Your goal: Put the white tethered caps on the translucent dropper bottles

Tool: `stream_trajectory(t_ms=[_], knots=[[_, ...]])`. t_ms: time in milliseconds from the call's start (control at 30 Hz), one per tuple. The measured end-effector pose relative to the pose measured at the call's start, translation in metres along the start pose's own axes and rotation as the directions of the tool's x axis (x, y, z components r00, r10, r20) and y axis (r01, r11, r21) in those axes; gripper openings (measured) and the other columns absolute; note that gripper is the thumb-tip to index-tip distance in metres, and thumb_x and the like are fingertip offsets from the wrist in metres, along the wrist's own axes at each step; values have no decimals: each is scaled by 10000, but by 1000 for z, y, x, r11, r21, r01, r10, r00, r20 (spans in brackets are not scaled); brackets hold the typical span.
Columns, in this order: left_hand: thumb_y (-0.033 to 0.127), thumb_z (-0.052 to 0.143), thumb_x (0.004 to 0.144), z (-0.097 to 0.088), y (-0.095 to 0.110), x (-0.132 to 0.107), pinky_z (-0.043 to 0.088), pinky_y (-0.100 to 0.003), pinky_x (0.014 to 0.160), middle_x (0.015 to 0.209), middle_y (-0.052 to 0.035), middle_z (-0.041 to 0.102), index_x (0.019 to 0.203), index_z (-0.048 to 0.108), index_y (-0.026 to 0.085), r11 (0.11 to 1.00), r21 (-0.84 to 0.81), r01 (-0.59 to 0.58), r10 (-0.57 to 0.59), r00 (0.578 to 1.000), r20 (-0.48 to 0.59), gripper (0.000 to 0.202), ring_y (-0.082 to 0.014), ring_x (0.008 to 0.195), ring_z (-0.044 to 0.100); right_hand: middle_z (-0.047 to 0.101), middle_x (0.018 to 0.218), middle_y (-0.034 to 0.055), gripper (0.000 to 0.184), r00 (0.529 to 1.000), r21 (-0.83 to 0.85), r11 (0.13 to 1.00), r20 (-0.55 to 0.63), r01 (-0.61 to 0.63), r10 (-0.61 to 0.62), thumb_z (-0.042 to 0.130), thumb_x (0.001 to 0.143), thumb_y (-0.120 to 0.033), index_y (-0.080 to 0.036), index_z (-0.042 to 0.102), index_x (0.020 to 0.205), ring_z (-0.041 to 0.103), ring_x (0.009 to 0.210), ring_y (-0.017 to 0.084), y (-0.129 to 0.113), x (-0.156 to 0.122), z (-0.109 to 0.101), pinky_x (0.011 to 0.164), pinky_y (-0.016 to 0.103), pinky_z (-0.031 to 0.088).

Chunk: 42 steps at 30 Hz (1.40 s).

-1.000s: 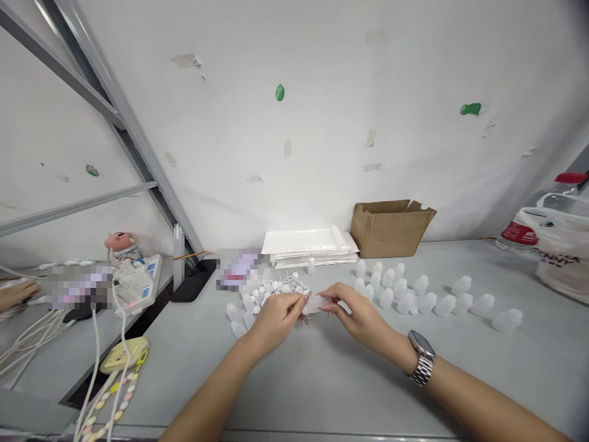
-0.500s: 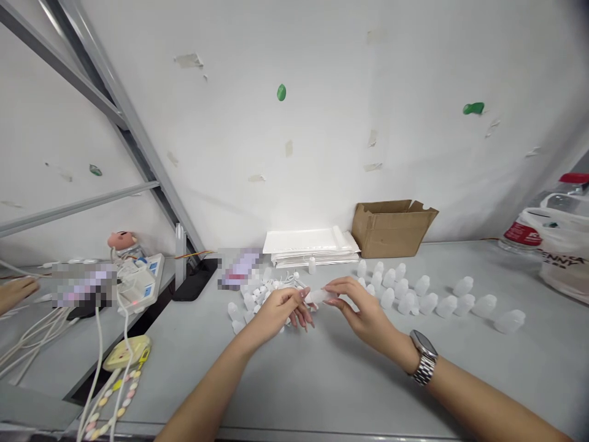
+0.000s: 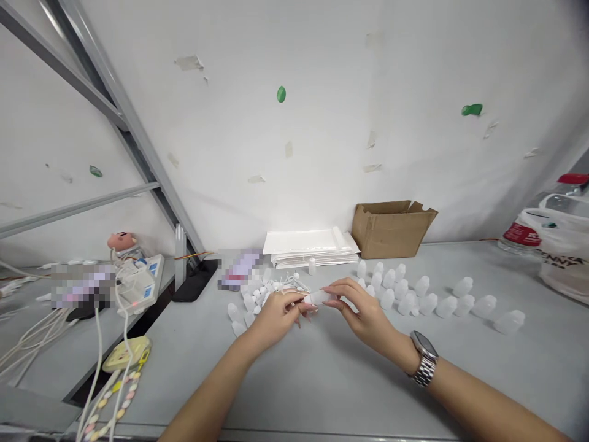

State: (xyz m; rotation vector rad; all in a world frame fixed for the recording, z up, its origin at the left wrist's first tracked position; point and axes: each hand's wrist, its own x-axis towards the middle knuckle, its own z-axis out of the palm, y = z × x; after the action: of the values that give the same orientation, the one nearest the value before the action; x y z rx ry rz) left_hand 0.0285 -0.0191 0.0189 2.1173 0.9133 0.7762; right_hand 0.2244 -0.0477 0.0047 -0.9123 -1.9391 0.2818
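Head cam: L fingers (image 3: pixel 295 296) & R fingers (image 3: pixel 344 288) pinch small whitish piece (image 3: pixel 319 298), prob. plastic.

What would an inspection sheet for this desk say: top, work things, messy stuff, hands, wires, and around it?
Surface: grey table.
Job's things: translucent piece, held; loose pieces to the right; heap of small white parts to the left.
Clutter: yellow item, cardboard box, white packets, plastic bag.
Hands: left hand and right hand pinch the translucent piece from either side.
Cables: white cables on the left.
Surroundings: pale wall with tape scraps and green patches.
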Motion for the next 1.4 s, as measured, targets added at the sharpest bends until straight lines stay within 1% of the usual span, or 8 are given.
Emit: stream_trajectory(t_ms=[167, 367, 667, 800, 900, 1000, 1067, 1400], knots=[[185, 373, 865, 7, -17, -2, 436, -253, 593, 697, -33, 610, 921, 606, 177, 801, 553, -229, 309, 949, -56, 239, -144, 658, 558, 542, 580, -8, 287, 909, -10, 921, 155, -389, 386, 344, 909, -355, -192, 565, 826, 514, 527, 135, 0, 3, 3, 529, 269, 434], [150, 362, 864, 4, -20, 0, 418, -226, 536, 644, -8, 590, 878, 598, 174, 752, 628, -201, 303, 951, -57, 237, -127, 595, 550, 553, 653, -16, 259, 897, 105, 909, 242, -403, 370, 469, 853, -375, -194, 528, 1028, 527, 595, 134, 1, 6, 2, 598, 266, 428], [128, 356, 871, 9, -19, -6, 397, -238, 466, 621, -34, 593, 985, 560, 121, 447, 826, -343, 538, 841, 59, 234, -145, 553, 559, 368, 399, -68, 502, 736, 243, 709, 386, -663, 556, 320, 845, -568, -188, 409, 530, 330, 358, 69, 0, 8, 3, 403, 217, 270], [168, 389, 868, 10, -16, -5, 459, -248, 560, 725, -54, 646, 1026, 584, 167, 725, 633, -274, 413, 907, -81, 251, -153, 659, 606, 374, 380, -69, 500, 700, 360, 602, 419, -712, 577, 365, 810, -598, -182, 429, 539, 317, 335, 62, 2, 13, 1, 377, 211, 243], [225, 523, 806, 12, -14, 0, 501, -277, 691, 988, -65, 653, 1161, 525, 246, 985, 169, -33, 72, 971, -227, 355, -176, 854, 624, 457, 425, -49, 468, 729, 436, 588, 336, -682, 597, 418, 783, -600, -167, 497, 622, 380, 366, 74, 1, 16, -1, 404, 217, 299], [258, 652, 696, 15, -10, 5, 517, -302, 721, 1084, -76, 634, 1169, 530, 236, 935, -302, 186, -241, 957, -159, 489, -206, 903, 629, 481, 453, -38, 485, 751, 493, 580, 289, -648, 593, 411, 772, -620, -169, 496, 618, 405, 398, 81, -1, 17, -3, 447, 227, 330], [285, 662, 679, 16, -7, 6, 525, -303, 674, 1018, -96, 664, 1084, 596, 179, 859, -454, 235, -295, 953, -65, 424, -228, 888, 636, 484, 451, -35, 503, 754, 505, 575, 289, -643, 589, 394, 766, -640, -176, 473, 586, 410, 403, 84, -4, 16, -3, 455, 232, 331], [402, 488, 813, 12, 4, 2, 477, -225, 533, 664, -56, 669, 834, 672, 129, 862, -477, 174, -197, 980, 2, 330, -135, 581, 628, 464, 456, -48, 496, 764, 528, 599, 163, -602, 625, 407, 765, -633, -166, 510, 636, 414, 403, 81, 5, 14, 1, 462, 236, 341]])
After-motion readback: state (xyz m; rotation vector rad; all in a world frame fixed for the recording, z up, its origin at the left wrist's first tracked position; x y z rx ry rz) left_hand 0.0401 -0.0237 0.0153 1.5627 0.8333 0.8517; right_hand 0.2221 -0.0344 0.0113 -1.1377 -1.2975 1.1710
